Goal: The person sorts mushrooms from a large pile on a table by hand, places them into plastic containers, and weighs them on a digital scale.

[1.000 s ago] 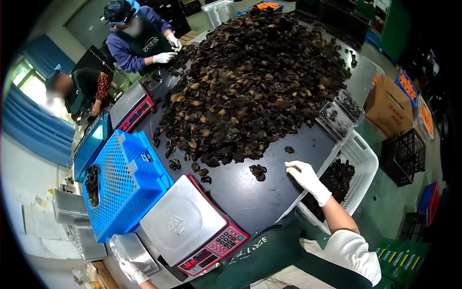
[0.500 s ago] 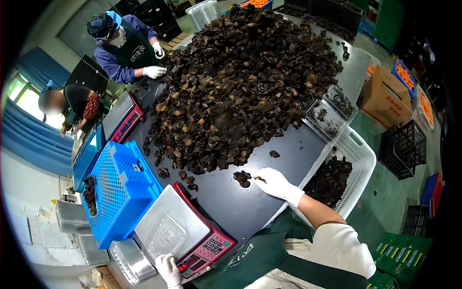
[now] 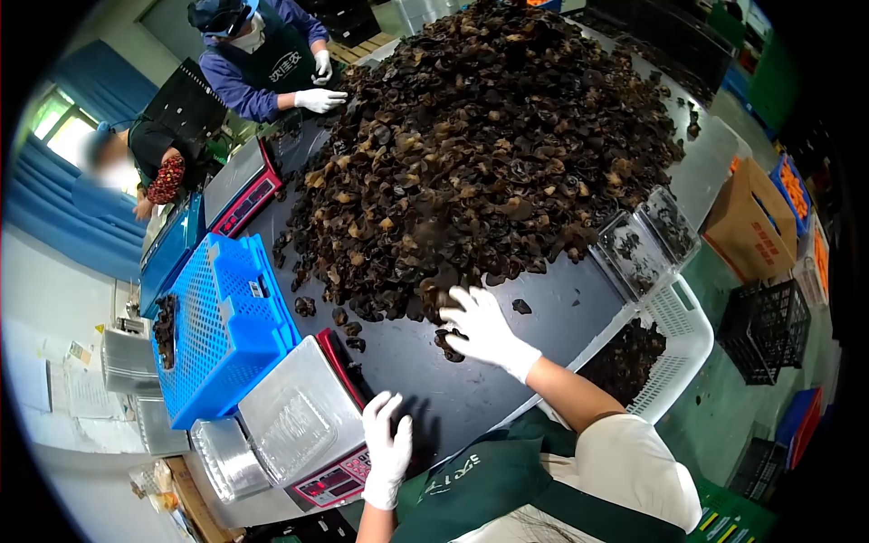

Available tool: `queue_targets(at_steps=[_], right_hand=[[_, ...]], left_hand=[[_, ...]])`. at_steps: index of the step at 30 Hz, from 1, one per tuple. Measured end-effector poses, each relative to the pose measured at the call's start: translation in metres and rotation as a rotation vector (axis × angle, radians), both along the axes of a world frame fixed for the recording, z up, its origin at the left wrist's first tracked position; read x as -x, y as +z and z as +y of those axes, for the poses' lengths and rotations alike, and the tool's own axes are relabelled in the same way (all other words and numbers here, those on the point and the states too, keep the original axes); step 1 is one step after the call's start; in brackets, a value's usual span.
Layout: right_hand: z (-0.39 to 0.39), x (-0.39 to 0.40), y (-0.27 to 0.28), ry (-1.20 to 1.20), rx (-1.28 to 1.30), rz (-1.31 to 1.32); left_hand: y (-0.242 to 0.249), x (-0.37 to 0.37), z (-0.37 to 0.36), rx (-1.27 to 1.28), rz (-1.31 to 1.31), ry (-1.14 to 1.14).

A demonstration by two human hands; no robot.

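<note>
Gloved hands at the near edge of a heap of dried black fungus

The right hand [image 3: 482, 328] lies spread, fingers open, on the heap [image 3: 480, 154] at its near edge on the dark table [image 3: 543, 299], gripping nothing visible; the left hand [image 3: 387, 450], fingers loosely open and empty, rests on the table's near edge just beside the scale [image 3: 303, 425], which carries a clear tray [image 3: 290, 421]

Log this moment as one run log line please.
right hand: open, reaching into mushroom pile edge | left hand: open, beside scale | clear tray: on scale
</note>
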State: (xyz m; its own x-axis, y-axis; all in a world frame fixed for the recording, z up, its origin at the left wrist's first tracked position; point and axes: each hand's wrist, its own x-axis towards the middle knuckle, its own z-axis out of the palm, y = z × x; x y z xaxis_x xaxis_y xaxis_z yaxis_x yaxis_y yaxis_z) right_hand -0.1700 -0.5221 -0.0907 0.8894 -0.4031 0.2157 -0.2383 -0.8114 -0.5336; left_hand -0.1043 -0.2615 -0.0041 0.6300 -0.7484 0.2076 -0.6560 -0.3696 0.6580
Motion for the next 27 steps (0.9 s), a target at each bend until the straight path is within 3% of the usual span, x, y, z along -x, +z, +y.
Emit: queue_targets(at_steps=[2,6,8,10,12,15,19,20,24,27], right_hand=[[0.012,0.026,0.001,0.163,-0.087,0.134],[0.017,0.068,0.004,0.243,0.022,-0.086],[0.008,0.074,0.003,0.14,-0.219,-0.203],[-0.008,0.064,0.021,-0.031,-0.322,-0.069],[-0.022,0.043,0.016,-0.114,-0.145,-0.182],[-0.026,0.012,0.008,-0.16,0.024,-0.035],[-0.002,0.021,-0.011,0.16,0.047,-0.015],[0.004,0.032,-0.007,0.219,0.018,-0.095],[0.018,0.075,0.015,0.503,-0.007,0.017],[0.011,0.078,0.022,0.486,-0.191,-0.144]], left_hand=[[-0.018,0.0,-0.026,0.003,0.049,0.047],[-0.058,-0.01,-0.065,-0.066,0.097,0.124],[-0.072,-0.022,-0.083,-0.069,0.035,0.132],[-0.076,-0.038,-0.107,-0.107,-0.036,0.122],[-0.086,-0.051,-0.125,-0.121,-0.117,0.098],[-0.105,-0.055,-0.134,-0.147,-0.184,-0.032],[-0.102,-0.027,-0.109,-0.09,-0.125,-0.158],[-0.099,-0.015,-0.098,-0.085,-0.101,-0.168],[-0.074,0.03,-0.055,-0.206,-0.072,-0.187],[-0.081,0.046,-0.032,-0.16,-0.02,-0.158]])
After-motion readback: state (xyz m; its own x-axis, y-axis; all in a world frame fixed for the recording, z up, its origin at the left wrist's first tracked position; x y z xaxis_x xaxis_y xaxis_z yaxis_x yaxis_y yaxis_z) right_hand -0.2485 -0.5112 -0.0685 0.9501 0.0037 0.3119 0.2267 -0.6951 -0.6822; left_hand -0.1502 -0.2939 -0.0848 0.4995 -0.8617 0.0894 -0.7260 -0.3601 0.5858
